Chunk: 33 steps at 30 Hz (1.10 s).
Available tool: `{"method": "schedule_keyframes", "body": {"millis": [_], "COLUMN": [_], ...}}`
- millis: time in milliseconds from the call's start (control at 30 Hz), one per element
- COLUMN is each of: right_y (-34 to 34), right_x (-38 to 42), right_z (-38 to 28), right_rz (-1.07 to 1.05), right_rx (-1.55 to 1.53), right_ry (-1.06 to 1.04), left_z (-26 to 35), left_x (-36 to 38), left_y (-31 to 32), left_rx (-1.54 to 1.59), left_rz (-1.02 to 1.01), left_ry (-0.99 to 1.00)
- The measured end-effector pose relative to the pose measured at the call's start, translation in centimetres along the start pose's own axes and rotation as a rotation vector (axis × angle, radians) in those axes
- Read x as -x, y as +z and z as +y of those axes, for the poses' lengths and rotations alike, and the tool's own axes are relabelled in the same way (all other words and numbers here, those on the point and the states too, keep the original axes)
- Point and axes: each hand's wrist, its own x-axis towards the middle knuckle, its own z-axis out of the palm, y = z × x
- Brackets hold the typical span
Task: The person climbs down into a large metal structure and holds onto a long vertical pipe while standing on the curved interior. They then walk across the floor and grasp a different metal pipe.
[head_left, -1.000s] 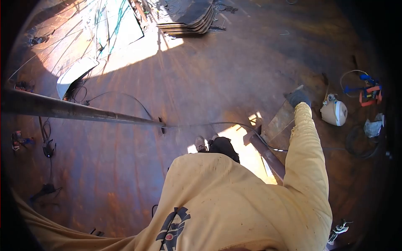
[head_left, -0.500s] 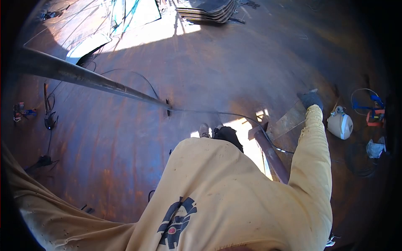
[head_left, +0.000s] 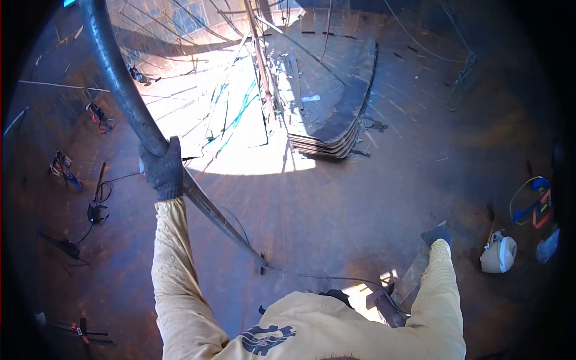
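My left hand (head_left: 164, 170), in a dark glove, is wrapped round a long metal pipe (head_left: 122, 87) at the upper left. The pipe slants from the top left down to a small dark plate on the floor, where its lower end stands. My right hand (head_left: 437, 234), also gloved, grips the upper end of a flat metal strip (head_left: 412, 276) at the right. Below that strip lies a short brown pipe piece (head_left: 390, 312), partly hidden by my sleeve.
A stack of curved metal plates (head_left: 327, 146) lies ahead in the centre. A beige helmet (head_left: 498, 253) and coloured clamps (head_left: 542, 209) are at the right. Cables and tools (head_left: 97, 211) lie at the left, and a cable (head_left: 327, 276) crosses the floor.
The view has tilted upward. My left hand has come into view, closed round the long pipe, which now stands steeper. My right hand still holds the flat strip.
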Motion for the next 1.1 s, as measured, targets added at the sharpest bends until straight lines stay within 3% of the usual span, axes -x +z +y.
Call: {"method": "schedule_keyframes", "body": {"millis": [33,67,133,200,267,400,500,600,800,900,967,1100], "right_y": [-1.5,-2.8,-2.5,-2.6,-3.2,-2.6,-3.6,-5.2,-2.5,-3.0,-3.6,-1.5], "right_x": [1.6,3.7,3.3,3.5,4.1,3.4,5.3,7.2,3.4,4.1,4.6,3.2], "right_z": [-0.4,-0.7,-0.5,-0.6,-0.7,-0.3,-1.1,-1.4,-0.4,-0.5,-0.6,-0.2], "right_rz": [-0.008,-0.023,-0.012,-0.025,-0.053,-0.056,0.003,-0.026,-0.037,-0.04,-0.078,0.045], "right_rx": [-0.088,-0.169,-0.168,-0.186,-0.241,-0.203,-0.177,-0.18,-0.154,-0.184,-0.212,-0.277], "right_ry": [0.036,0.066,0.042,0.044,0.07,0.022,0.053,0.027,-0.011,0.02,0.045,0.079], "left_z": [-4.6,-10.1,-14.2,-15.7,-18.1,-18.1,-18.4,-17.5,-15.8,-16.0,-15.8,-16.7], "left_x": [1.9,3.7,8.0,10.8,12.2,12.2,12.0,12.3,12.2,12.4,12.5,12.4], "left_y": [0.5,1.7,2.0,2.2,2.8,2.7,2.8,2.6,2.5,2.5,2.5,2.6], "left_rx": [0.033,-0.009,-0.087,-0.158,-0.12,-0.1,-0.325,-0.242,-0.233,-0.06,-0.106,-0.169], "left_rz": [-0.055,-0.025,-0.141,-0.09,-0.1,-0.136,-0.146,-0.091,-0.038,-0.052,-0.035,-0.081], "left_ry": [-0.035,0.108,-0.107,-0.006,-0.109,-0.099,-0.024,0.01,0.053,-0.062,-0.049,-0.038]}}
